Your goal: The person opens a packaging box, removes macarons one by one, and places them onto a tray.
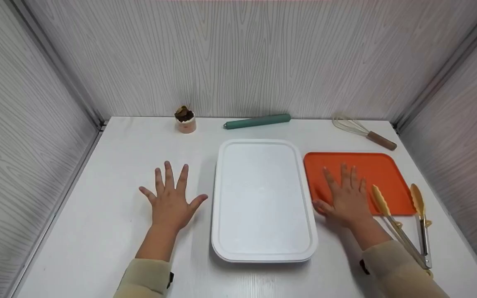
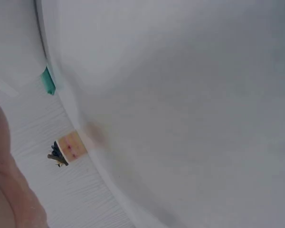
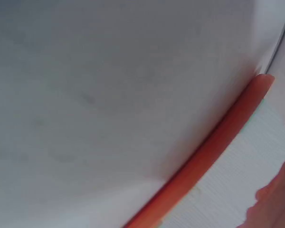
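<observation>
A white lidded box (image 1: 263, 198) lies in the middle of the table, its long side running away from me. To its left my left hand (image 1: 170, 207) is spread flat, palm down, with nothing in it. My right hand (image 1: 348, 200) is spread over the near left part of an orange tray (image 1: 371, 165), fingers straight, thumb close to the box's right edge. Beside that hand, metal tongs (image 1: 408, 244) with yellow tips lie spread, their tips overlapping the tray. In the right wrist view the tray's edge (image 3: 204, 156) shows as a red band.
At the back stands a small pink-and-white pot (image 1: 186, 125) with a dark top. A green stick-shaped thing (image 1: 257, 121) lies to its right along the back wall. A whisk (image 1: 367, 132) with a brown handle rests at the back right. Patterned walls enclose the table on three sides.
</observation>
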{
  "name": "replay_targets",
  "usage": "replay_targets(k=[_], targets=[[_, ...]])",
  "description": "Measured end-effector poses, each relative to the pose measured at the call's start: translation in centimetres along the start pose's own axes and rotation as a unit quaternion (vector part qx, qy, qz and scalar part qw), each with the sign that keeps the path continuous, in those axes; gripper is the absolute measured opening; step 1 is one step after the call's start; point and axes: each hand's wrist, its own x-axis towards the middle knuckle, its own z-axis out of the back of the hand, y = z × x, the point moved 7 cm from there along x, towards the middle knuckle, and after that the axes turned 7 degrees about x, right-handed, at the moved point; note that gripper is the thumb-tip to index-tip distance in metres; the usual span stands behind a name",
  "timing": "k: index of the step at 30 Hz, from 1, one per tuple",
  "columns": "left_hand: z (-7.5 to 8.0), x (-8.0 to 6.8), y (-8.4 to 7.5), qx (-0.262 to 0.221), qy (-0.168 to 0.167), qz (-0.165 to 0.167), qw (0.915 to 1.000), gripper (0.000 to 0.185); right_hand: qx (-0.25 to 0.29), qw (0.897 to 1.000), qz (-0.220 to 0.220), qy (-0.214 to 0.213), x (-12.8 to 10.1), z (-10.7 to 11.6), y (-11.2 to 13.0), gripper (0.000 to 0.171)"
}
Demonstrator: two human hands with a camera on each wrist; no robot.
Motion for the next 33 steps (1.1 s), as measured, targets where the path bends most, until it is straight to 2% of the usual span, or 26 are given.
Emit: replay_targets(k=[3,6,13,19,25,30,33], targets=[[0.4,-0.4,-1.2,-0.036,-0.008,0.001,0.9993,0.104,0.018,1.000,-0.009,0.000,-0.2,0.6,-0.4,0.099],[0.0,-1.2,-2.6,-0.080,0.000,-0.004,0.9968,0.106,0.052,0.999,-0.014,0.003,-0.7,1.1,-0.3,0.096],[-0.6,-2.8,-4.5,-0.185,0.016,-0.004,0.9826,0.100,0.162,0.986,0.022,0.021,-2.0,2.1,2.6,0.096],[-0.5,-4.2,-4.6,-0.258,0.057,0.013,0.9645,0.091,0.240,0.968,0.047,0.058,-4.0,1.3,5.0,0.106],[-0.4,-5.3,-4.2,-0.304,0.071,0.034,0.9495,0.085,0.319,0.945,0.028,0.064,-4.7,0.5,6.3,0.109],[-0.6,-5.1,-4.3,-0.338,0.079,0.056,0.9361,0.071,0.396,0.917,-0.019,0.041,-4.2,0.7,6.4,0.090],[-0.4,-4.3,-4.5,-0.362,0.075,0.066,0.9270,0.062,0.418,0.906,-0.057,0.018,-3.4,1.3,6.0,0.075]])
